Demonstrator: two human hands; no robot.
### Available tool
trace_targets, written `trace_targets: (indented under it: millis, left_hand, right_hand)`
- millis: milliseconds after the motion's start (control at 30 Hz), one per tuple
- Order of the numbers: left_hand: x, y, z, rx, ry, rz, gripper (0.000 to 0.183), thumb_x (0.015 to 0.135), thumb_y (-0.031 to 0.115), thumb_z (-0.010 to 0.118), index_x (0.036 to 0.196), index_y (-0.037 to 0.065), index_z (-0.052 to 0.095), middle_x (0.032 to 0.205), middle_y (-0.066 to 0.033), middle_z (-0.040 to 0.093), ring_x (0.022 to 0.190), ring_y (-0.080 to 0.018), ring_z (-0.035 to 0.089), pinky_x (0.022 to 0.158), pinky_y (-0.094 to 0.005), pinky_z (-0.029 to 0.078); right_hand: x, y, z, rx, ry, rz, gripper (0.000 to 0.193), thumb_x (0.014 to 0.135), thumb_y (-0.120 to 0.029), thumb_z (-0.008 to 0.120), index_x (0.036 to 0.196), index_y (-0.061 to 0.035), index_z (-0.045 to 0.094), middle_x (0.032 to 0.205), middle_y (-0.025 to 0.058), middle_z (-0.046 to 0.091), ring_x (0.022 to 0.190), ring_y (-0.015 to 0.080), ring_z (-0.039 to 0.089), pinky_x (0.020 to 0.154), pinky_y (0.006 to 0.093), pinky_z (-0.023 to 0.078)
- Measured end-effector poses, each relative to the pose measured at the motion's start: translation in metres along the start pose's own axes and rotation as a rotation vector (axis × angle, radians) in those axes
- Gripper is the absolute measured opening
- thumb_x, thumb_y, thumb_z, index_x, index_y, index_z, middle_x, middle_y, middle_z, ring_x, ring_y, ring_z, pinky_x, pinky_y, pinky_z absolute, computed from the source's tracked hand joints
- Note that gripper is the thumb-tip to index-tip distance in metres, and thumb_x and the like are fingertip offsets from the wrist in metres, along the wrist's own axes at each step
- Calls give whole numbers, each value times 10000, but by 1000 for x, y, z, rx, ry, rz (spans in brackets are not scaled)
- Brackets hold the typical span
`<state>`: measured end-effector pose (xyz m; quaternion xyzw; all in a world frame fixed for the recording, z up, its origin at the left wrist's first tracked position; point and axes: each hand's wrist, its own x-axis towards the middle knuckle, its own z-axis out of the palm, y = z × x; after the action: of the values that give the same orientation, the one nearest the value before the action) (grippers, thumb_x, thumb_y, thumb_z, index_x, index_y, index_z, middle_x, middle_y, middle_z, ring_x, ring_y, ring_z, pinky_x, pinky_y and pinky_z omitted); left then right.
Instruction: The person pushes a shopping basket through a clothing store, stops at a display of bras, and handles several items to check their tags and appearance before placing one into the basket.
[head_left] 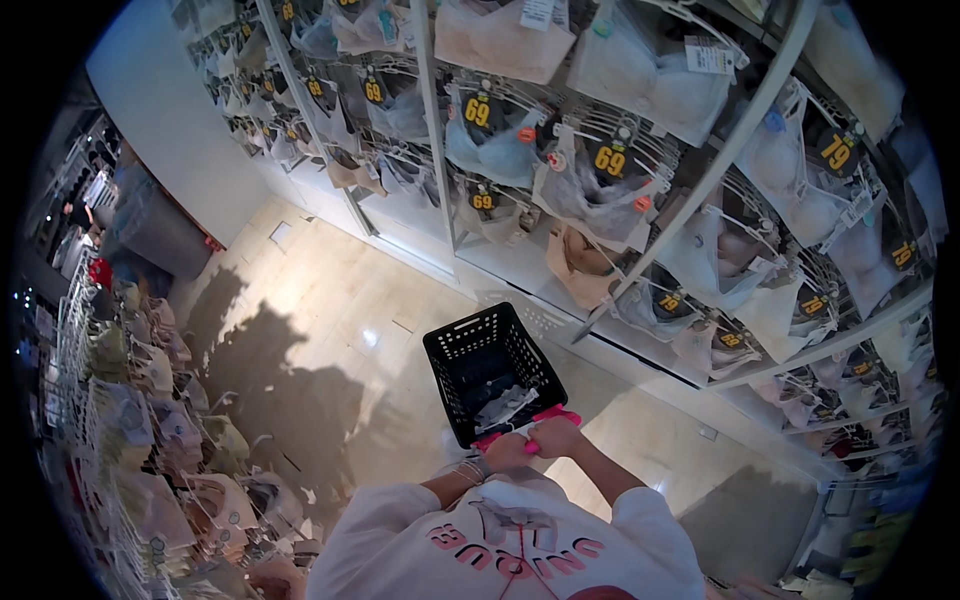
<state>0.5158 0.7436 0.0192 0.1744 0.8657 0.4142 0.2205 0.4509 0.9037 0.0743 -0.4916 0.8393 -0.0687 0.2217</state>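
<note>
From afar I'm seeing left grip [510, 453] and right grip [555, 437] clasping the pink handle [557, 412], black basket [448, 390] just ahead, holding grey fabric [507, 405].

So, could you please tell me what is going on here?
A person's left hand and right hand grip a pink handle at the near end of a black basket. Something pale lies in it. Bras hang on racks at upper right, and more garments at lower left.
</note>
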Motion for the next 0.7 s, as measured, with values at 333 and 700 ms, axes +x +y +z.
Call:
trace_targets:
  millis: [333, 700]
  left_hand:
    - [6, -41, -94, 26, 15, -223, 359, 714, 354, 570, 702, 0, 629, 691, -204, 612, 677, -356, 615, 636, -451, 478]
    - [-8, -109, -95, -21, 276, -290, 366, 759, 357, 557, 660, 10, 616, 643, -204, 602, 632, -374, 602, 598, -457, 478]
  right_hand:
    - [101, 0, -43, -121, 59, -56, 267, 628, -297, 650, 749, -71, 575, 679, 112, 599, 638, 276, 614, 547, 404, 476]
    - [186, -15, -74, -225, -49, -285, 225, 601, -257, 629, 727, -80, 569, 697, 80, 601, 662, 267, 607, 569, 385, 477]
